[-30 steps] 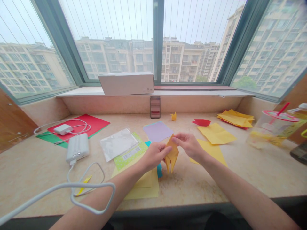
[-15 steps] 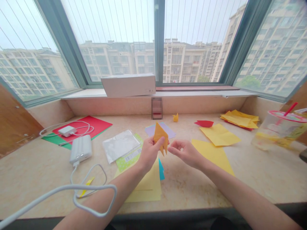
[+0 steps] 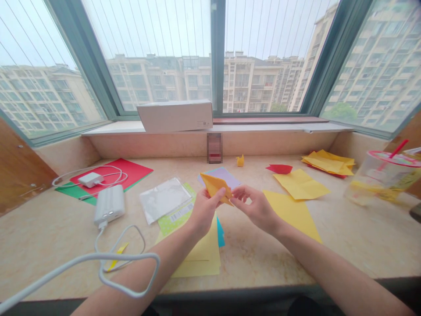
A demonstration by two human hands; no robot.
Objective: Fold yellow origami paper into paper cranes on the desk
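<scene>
A folded piece of orange-yellow paper is pinched in my left hand, thumb on its near face. It tilts, with one pointed end to the upper left. My right hand pinches the narrow points at its lower right; the fingertips partly cover them. Beneath and behind the hands lie lilac paper sheets. Pale yellow sheets lie under my left forearm, with a bit of blue paper beside them. A small yellow folded figure stands farther back.
Yellow sheets, a red folded piece and a yellow paper pile lie right, near a plastic cup with a red straw. Left are a white power bank, a looping cable and a clear packet.
The folded paper has turned from upright to slanting, its top tip swinging left. My right hand has moved left from beside the paper and now grips its lower points.
</scene>
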